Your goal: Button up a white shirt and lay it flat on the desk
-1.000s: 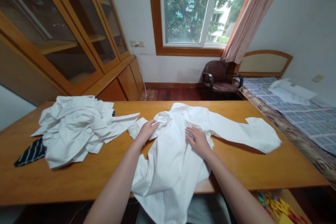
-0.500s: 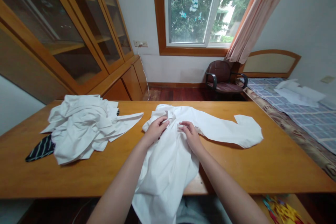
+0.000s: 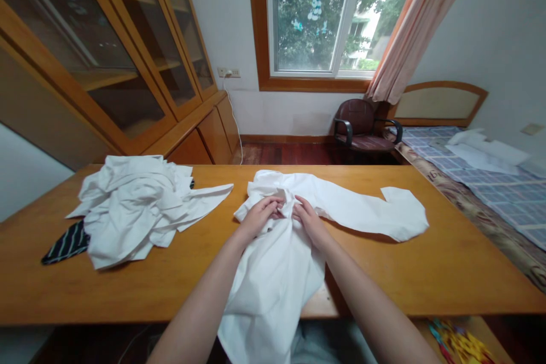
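Observation:
A white shirt (image 3: 273, 273) lies across the middle of the wooden table (image 3: 447, 261) and hangs over its near edge. One sleeve (image 3: 375, 213) stretches out to the right. My left hand (image 3: 260, 217) and my right hand (image 3: 307, 219) meet at the shirt's upper middle, fingers curled and pinching the cloth close together near the collar (image 3: 277, 185).
A heap of white garments (image 3: 132, 205) lies on the table's left, with a dark striped cloth (image 3: 66, 242) sticking out beside it. Glass-door cabinets (image 3: 106, 57) stand at left. A chair (image 3: 364, 128) sits under the window, a bed (image 3: 490, 182) at right.
My hands have come together at the shirt's upper middle, from lying apart on the cloth. The shirt has bunched inward and the right sleeve has drawn in a little.

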`<state>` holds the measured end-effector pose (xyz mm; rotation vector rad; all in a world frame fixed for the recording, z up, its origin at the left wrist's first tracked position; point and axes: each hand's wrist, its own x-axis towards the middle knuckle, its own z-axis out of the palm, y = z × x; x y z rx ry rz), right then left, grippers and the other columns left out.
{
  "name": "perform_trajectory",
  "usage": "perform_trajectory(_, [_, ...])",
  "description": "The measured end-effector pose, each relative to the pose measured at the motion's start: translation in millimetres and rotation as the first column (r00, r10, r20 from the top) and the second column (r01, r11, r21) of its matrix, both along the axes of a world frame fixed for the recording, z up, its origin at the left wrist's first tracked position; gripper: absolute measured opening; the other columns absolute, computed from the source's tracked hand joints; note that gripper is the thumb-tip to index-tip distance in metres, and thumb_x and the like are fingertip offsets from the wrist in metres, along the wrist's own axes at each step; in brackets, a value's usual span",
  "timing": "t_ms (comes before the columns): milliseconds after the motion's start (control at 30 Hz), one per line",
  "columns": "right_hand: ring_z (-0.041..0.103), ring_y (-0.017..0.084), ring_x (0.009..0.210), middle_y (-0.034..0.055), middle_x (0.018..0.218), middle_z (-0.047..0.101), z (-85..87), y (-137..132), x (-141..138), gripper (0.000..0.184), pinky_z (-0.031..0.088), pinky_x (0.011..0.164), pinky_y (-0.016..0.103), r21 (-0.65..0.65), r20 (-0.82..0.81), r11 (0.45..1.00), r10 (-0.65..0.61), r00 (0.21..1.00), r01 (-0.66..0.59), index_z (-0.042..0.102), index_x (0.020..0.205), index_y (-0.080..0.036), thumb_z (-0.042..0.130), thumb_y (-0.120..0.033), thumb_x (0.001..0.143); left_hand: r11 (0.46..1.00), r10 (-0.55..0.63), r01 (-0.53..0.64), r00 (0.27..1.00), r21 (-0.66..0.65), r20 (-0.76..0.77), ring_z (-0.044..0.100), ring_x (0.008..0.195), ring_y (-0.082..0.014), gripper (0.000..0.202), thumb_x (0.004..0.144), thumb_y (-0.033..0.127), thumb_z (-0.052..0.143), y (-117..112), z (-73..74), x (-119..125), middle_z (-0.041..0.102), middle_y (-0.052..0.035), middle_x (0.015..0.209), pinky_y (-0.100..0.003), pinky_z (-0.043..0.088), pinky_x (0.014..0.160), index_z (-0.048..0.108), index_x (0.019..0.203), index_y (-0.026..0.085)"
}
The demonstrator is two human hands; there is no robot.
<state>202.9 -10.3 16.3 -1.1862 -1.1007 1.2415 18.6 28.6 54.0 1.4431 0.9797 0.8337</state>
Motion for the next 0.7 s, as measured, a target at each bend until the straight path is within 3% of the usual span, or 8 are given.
perform_trajectory(133, [0.064, 0.025, 0.108, 0.0058, 0.118, 0.069, -1.0, 7.1, 2.2, 0.045, 0.053, 0.091, 0.042, -0.059, 0.027, 0.998, -0.030, 0.999, 0.032, 0.062, 0.121, -0.026, 0.057, -0.054, 0.088, 0.994, -0.056, 0.065, 0.993, -0.087, 0.107, 0.069, 0.093, -0.0211, 0.015, 0.082, 0.030, 0.057, -8.4, -4.1, 6.5, 0.068, -0.0057, 0.100, -0.037, 0.056, 0.089, 0.057, 0.092, 0.019])
perform_trajectory(233, [0.067, 0.025, 0.097, 0.0051, 0.105, 0.073, -0.8, 8.9, 3.4, 0.039, 0.054, 0.084, 0.039, -0.090, -0.020, 0.996, -0.018, 1.000, 0.016, 0.067, 0.109, -0.023, 0.059, -0.052, 0.084, 0.989, -0.092, 0.103, 0.990, -0.110, 0.104, 0.069, 0.097, -0.0206, 0.009, 0.079, 0.021, 0.056, -12.6, -3.5, 6.2, 0.066, -0.0054, 0.107, -0.038, 0.055, 0.092, 0.052, 0.087, 0.020])
perform_trajectory(400, [0.065, 0.023, 0.084, 0.0037, 0.090, 0.074, -3.9, 9.2, 8.6, 0.029, 0.051, 0.079, 0.035, -0.044, 0.033, 0.997, 0.063, 0.997, -0.062, 0.072, 0.089, -0.020, 0.066, -0.046, 0.077, 0.982, -0.159, 0.162, 0.987, -0.092, 0.038, 0.069, 0.103, -0.0213, 0.006, 0.080, 0.019, 0.054, -16.5, 2.2, -3.1, 0.067, -0.0065, 0.109, -0.038, 0.054, 0.094, 0.053, 0.085, 0.020])
perform_trajectory(500, [0.064, 0.022, 0.080, 0.0021, 0.083, 0.073, -8.8, 9.4, 10.9, 0.024, 0.050, 0.077, 0.034, -0.047, 0.056, 0.998, 0.037, 0.998, -0.034, 0.070, 0.083, -0.020, 0.064, -0.043, 0.076, 0.983, -0.177, 0.176, 0.984, -0.059, -0.010, 0.070, 0.094, -0.0197, 0.006, 0.080, 0.021, 0.056, -17.2, 11.1, -14.7, 0.069, -0.0081, 0.111, -0.033, 0.056, 0.083, 0.056, 0.085, 0.019])
perform_trajectory(600, [0.065, 0.023, 0.077, 0.0015, 0.080, 0.073, -13.0, 8.8, 11.4, 0.019, 0.052, 0.077, 0.035, -0.084, -0.040, 0.996, -0.012, 0.999, 0.009, 0.068, 0.081, -0.021, 0.061, -0.038, 0.076, 0.997, -0.068, 0.069, 0.997, 0.015, -0.033, 0.067, 0.068, -0.0143, 0.010, 0.080, 0.024, 0.054, -12.2, 19.1, -32.3, 0.072, -0.0071, 0.093, -0.025, 0.052, 0.064, 0.059, 0.085, 0.017])
perform_trajectory(700, [0.067, 0.025, 0.080, 0.0031, 0.082, 0.074, -12.3, 7.0, 13.0, 0.017, 0.053, 0.076, 0.037, -0.099, -0.120, 0.994, -0.048, 0.992, 0.036, 0.067, 0.082, -0.022, 0.058, -0.035, 0.076, 0.983, 0.131, -0.128, 0.991, 0.131, -0.019, 0.059, 0.058, -0.0122, 0.013, 0.079, 0.025, 0.054, -0.4, 17.2, -51.7, 0.068, -0.0031, 0.073, -0.023, 0.047, 0.058, 0.061, 0.082, 0.016])
